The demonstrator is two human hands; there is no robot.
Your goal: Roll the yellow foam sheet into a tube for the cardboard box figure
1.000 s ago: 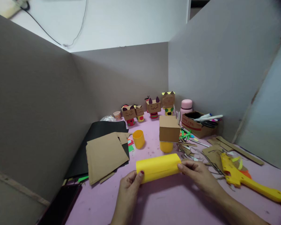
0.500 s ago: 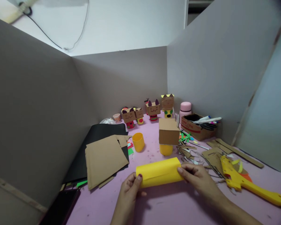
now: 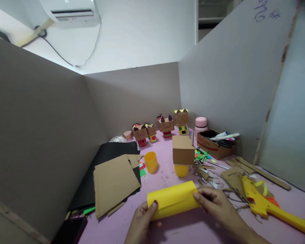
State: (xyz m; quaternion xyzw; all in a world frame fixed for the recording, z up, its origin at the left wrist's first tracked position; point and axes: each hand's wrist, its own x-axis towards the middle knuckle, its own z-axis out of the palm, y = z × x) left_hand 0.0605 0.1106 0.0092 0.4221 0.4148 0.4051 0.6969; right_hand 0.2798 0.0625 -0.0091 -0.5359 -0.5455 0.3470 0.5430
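Observation:
A sheet of yellow paper rolled into a tube (image 3: 174, 200) lies sideways between my hands, above the near part of the table. My left hand (image 3: 144, 220) grips its left end, thumb on the front. At the right end, my right hand (image 3: 215, 205) pinches the tube with thumb and fingers. The paper's loose edge shows as a line along the front. Just beyond stands a brown cardboard box (image 3: 183, 150) on top of a yellow cylinder (image 3: 181, 170). Left of that is an open yellow paper cylinder (image 3: 151, 162), standing upright.
Cardboard sheets (image 3: 115, 186) lie on black paper (image 3: 82, 189) at the left, near a dark phone (image 3: 69, 230). Right are a yellow glue gun (image 3: 264, 203), scraps (image 3: 205, 173), and a box of pens (image 3: 216, 147). Cardboard-headed figures (image 3: 167, 126) and a pink bottle (image 3: 201, 124) stand behind.
The camera view has tilted up, so the table's things sit lower in the picture. Both hands keep hold of the yellow paper tube, with little other change.

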